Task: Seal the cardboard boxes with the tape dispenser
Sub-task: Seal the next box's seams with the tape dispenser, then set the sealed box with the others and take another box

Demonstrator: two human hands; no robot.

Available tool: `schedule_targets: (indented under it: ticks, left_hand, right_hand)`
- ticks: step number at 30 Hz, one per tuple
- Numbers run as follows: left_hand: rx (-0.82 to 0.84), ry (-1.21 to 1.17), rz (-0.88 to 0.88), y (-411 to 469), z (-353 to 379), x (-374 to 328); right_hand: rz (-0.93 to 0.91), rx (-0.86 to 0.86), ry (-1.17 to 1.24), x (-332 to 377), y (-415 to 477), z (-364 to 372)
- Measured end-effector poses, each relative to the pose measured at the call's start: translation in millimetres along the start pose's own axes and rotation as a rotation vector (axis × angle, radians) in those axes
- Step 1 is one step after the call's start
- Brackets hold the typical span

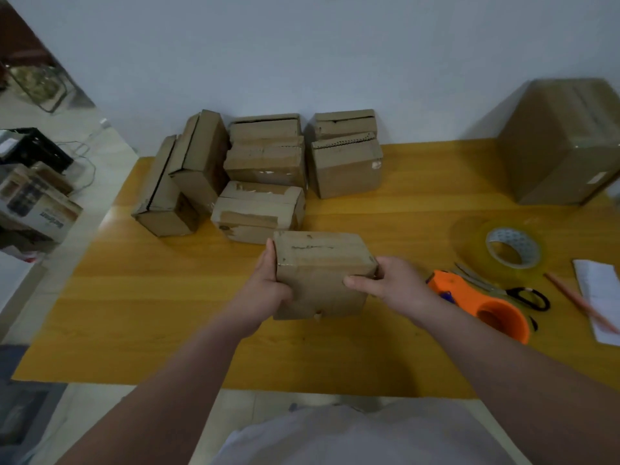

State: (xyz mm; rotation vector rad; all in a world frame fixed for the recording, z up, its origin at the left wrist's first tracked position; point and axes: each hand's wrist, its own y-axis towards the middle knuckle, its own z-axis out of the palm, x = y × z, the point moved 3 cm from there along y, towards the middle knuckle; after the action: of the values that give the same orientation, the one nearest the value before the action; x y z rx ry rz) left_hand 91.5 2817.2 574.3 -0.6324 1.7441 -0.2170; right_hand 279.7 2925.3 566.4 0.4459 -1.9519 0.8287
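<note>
— While I watched the feed, where was the cardboard box?
— I saw it at the middle of the desk, with the left hand and the right hand each gripping one end, fingers curled round it. The orange tape dispenser lay just beside the right hand, untouched.

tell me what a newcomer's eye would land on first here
The left hand and right hand grip a small cardboard box from either side at the middle of the yellow table. Just right of it lies the bright orange tape dispenser, with a clear tape roll behind it. A cluster of worn boxes sits against the far wall.
</note>
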Motion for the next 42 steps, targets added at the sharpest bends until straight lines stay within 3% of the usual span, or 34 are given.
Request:
schedule_targets:
  ticks: [4, 9, 13, 17, 27, 37, 42]
  left_hand:
    - [0.022, 0.029, 0.043, 19.2, 7.1, -16.5]
    - [0.074, 0.058, 0.185, 45.9, 31.7, -79.5]
    - [0.102, 0.116, 0.282, 75.7, 51.5, -123.2]
    - [0.044, 0.224, 0.343, 110.8, 65.6, -149.4]
    - [-0.258, 0.781, 0.351, 202.1, 51.6, -171.1]
    - [-0.196, 1.002, 0.259, 251.5, 46.5, -156.3]
    - [-0.217, 1.045, 0.206, 261.9, 42.5, -154.7]
  right_hand:
    - [0.026, -0.127, -0.336, 9.1, -0.5, -25.2]
    - [-0.229, -0.118, -0.683, 43.0, 17.7, -73.5]
    - [-0.289, -0.048, -0.795, 54.1, 49.0, -109.6]
    - [-0.319, -0.095, -0.832, 58.7, 80.6, -150.9]
    - [-0.112, -0.283, -1.171, 33.7, 173.2, -271.3]
    - [0.153, -0.357, -1.365, -8.1, 228.3, -310.8]
    - [0.158, -0.406, -1.355, -19.5, 239.9, -303.4]
